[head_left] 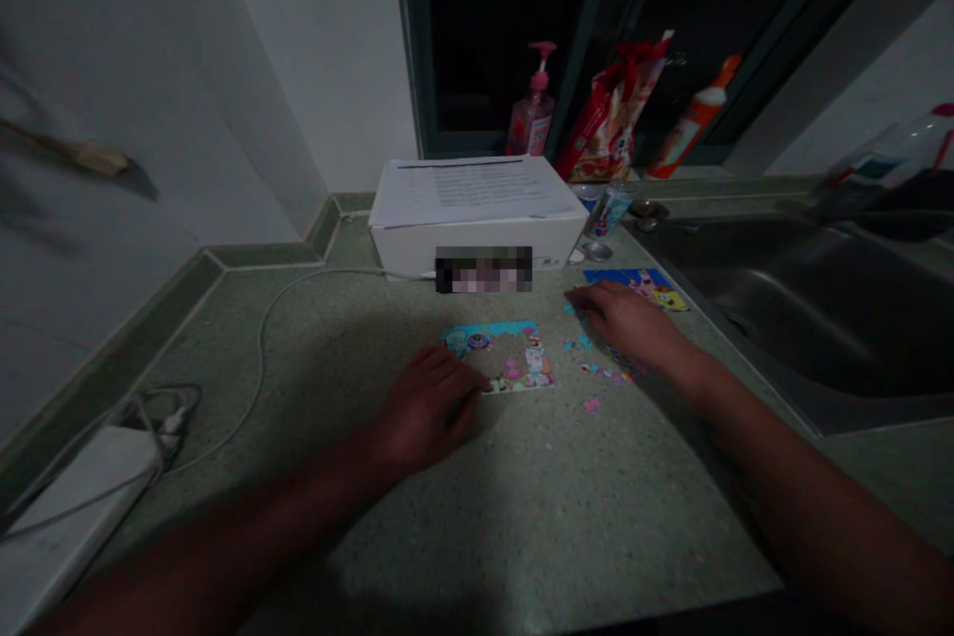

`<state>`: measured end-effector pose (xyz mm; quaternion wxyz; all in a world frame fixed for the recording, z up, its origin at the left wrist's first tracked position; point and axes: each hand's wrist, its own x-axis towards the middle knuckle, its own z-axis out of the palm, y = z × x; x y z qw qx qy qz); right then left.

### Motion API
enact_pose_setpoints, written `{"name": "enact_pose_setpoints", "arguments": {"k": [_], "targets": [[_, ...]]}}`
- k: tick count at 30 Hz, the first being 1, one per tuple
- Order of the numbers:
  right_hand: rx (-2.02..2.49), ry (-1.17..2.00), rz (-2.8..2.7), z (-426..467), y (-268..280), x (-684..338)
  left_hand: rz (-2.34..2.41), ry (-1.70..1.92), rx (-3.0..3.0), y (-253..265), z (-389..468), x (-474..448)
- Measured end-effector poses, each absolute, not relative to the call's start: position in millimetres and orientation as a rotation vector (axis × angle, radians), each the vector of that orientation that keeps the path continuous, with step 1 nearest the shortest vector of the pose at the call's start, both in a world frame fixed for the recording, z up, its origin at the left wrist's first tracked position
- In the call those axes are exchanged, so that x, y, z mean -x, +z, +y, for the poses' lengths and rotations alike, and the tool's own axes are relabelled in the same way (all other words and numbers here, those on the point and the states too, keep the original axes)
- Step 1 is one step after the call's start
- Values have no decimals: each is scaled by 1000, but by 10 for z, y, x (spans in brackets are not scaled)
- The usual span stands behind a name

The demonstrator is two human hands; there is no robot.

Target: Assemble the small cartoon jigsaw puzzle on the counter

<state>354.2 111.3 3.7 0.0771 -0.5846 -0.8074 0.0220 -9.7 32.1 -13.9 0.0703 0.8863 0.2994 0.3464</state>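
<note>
A partly assembled jigsaw puzzle (541, 380) lies on the counter, its colourful border joined around a bare middle. My left hand (430, 407) rests at its left side, fingers loosely spread, one fingertip touching the lower edge; nothing shows in its grasp. To the right, my right hand (630, 323) is over the loose puzzle pieces (607, 374), its fingers drawn together. Whatever is between those fingertips is too small to make out. One pink puzzle piece (591, 405) lies apart, nearer to me. Behind my right hand is a blue and yellow picture card (671, 296), partly covered.
A white box (402, 243) with a printed sheet on top stands behind the puzzle, near a phone-like blurred patch and a white cable (260, 338). A can (611, 209) stands beside the box. The sink (745, 288) borders the right; a power strip (96, 477) lies left.
</note>
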Motion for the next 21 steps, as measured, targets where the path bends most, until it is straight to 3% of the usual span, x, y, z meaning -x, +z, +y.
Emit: {"name": "enact_pose_setpoints", "arguments": {"k": [21], "targets": [[1854,6,-2406,1056,190,-3528,841,1059,-2689,-168,344,96]]}}
